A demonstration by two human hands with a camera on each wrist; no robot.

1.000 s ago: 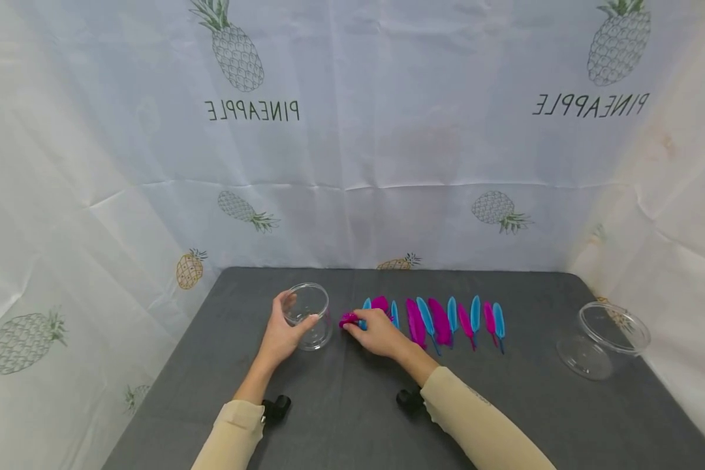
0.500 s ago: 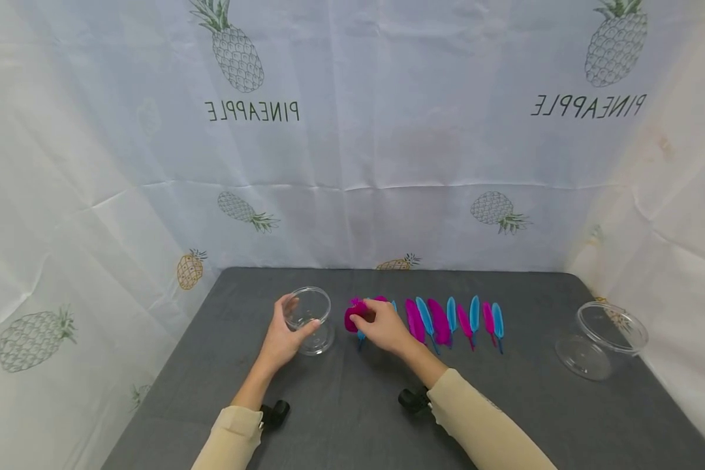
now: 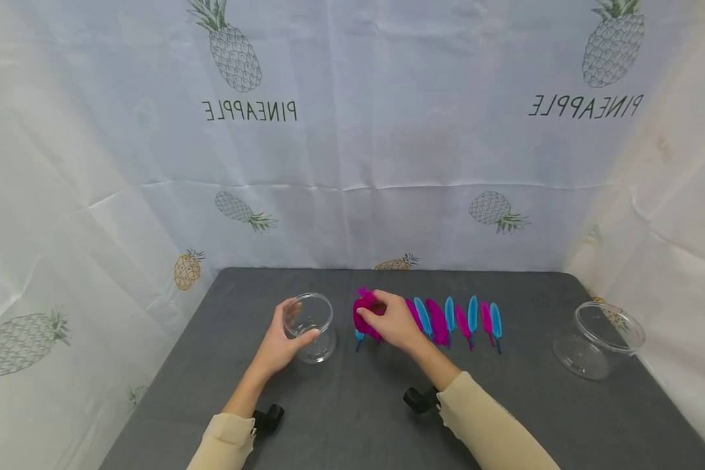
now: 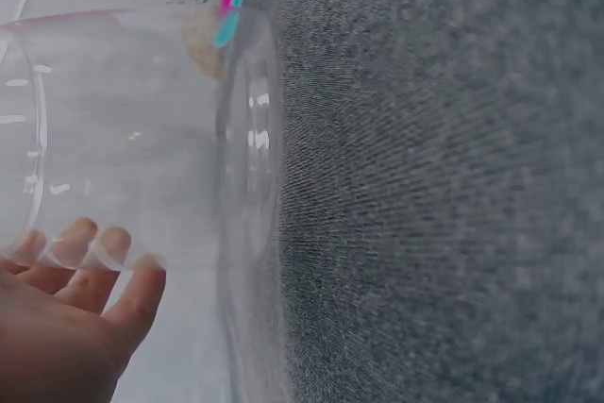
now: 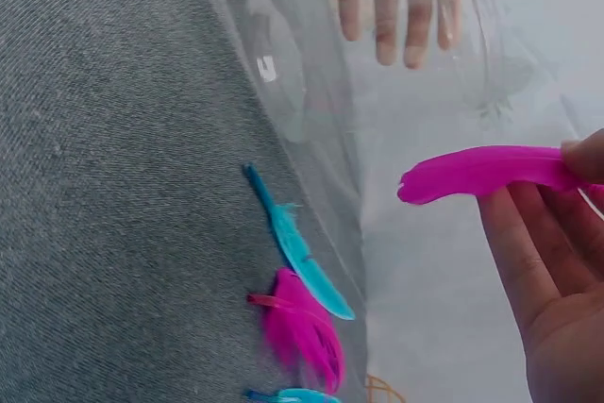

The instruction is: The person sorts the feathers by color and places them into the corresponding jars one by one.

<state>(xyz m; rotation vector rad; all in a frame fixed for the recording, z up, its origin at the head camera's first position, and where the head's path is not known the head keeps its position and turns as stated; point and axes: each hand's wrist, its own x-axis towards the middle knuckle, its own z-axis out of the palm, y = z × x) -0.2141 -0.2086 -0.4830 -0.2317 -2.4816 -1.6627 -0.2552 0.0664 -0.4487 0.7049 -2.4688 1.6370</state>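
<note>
My left hand (image 3: pixel 279 343) grips a clear jar (image 3: pixel 324 329) around its side, thumb near and fingers behind. The jar's walls (image 4: pixel 132 139) are see-through and nothing shows inside. Just right of it, my right hand (image 3: pixel 396 324) pinches a magenta feather (image 5: pixel 481 174) between thumb and fingers, above the table. Below it lie a blue feather (image 5: pixel 297 252) and a fluffy magenta feather (image 5: pixel 307 327), partly hidden by the hand in the head view. A row of blue feathers (image 3: pixel 450 313) and magenta feathers (image 3: pixel 437 321) continues to the right.
A second clear jar (image 3: pixel 584 356) stands at the right side of the dark grey table (image 3: pixel 341 405). A white curtain with pineapple prints (image 3: pixel 388 150) hangs behind and beside the table. A black wrist camera (image 3: pixel 421 399) sits under the right forearm.
My right hand has lifted the magenta feather off the table and shifted slightly right and upward in view. The jar in my left hand has moved a little toward me.
</note>
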